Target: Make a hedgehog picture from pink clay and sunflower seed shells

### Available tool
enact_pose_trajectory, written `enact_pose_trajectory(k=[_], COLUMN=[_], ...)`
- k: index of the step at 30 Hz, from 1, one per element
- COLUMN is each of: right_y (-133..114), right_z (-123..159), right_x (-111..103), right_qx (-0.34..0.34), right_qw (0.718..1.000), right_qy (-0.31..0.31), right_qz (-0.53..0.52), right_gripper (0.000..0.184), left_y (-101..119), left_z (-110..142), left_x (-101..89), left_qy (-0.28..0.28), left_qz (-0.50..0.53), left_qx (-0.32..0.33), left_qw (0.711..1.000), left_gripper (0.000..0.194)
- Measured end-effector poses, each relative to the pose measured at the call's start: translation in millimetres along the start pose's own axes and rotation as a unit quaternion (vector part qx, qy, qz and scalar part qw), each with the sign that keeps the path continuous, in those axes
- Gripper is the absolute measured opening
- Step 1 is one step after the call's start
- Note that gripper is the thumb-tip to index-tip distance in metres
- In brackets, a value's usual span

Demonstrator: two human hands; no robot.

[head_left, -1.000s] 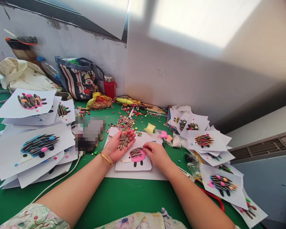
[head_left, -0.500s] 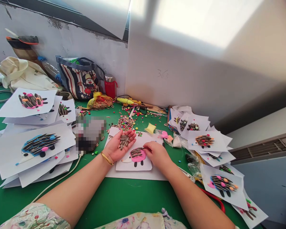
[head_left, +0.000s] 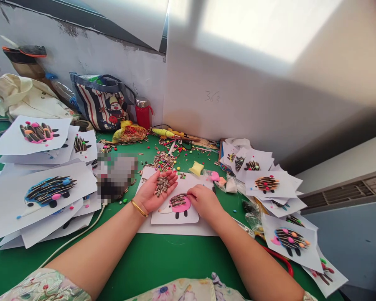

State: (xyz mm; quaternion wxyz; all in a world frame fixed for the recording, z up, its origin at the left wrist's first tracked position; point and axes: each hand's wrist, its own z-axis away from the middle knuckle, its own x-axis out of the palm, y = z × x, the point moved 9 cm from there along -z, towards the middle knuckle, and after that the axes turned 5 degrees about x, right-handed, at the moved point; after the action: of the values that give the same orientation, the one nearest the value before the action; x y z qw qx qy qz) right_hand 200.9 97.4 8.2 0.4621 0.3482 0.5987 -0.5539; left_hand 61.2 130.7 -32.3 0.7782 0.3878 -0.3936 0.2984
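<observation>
My left hand point(head_left: 155, 192) lies palm up on the table, cupped around a small heap of striped sunflower seeds point(head_left: 161, 185). My right hand point(head_left: 203, 202) is curled, with its fingertips pressed to the upper right edge of a pink clay hedgehog point(head_left: 179, 204) on a white sheet point(head_left: 175, 217). Rows of seeds stick in the pink clay. Whether the fingertips pinch a seed is hidden.
Stacks of finished hedgehog sheets lie at the left point(head_left: 47, 190) and right point(head_left: 269, 184). Loose seeds and coloured beads point(head_left: 164, 159) litter the green table point(head_left: 163, 259). A striped bag point(head_left: 103, 102), red flask point(head_left: 143, 112), glue gun point(head_left: 166, 132) and white cable point(head_left: 78, 236) stand around.
The view shifted slightly. My right fingertips pressed down a little onto the pink clay; my left hand stays cupped with the seeds.
</observation>
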Motion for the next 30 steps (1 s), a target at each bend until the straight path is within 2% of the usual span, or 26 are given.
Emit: enact_pose_trajectory(k=[24, 30], right_y=[1, 3], right_z=[-1, 3], right_x=[4, -9], right_qx=[-0.002, -0.011], right_qw=[1.000, 0.998], right_qy=[0.000, 0.053], right_qz=[-0.012, -0.039], right_gripper=[0.016, 0.021], left_y=[1, 1], left_z=[1, 2], left_x=[0.7, 0.0], left_qy=[0.006, 0.010], left_qz=[0.003, 0.006], left_qx=[0.004, 0.006], left_qw=[1.000, 1.000], left_gripper=[0.035, 0.034])
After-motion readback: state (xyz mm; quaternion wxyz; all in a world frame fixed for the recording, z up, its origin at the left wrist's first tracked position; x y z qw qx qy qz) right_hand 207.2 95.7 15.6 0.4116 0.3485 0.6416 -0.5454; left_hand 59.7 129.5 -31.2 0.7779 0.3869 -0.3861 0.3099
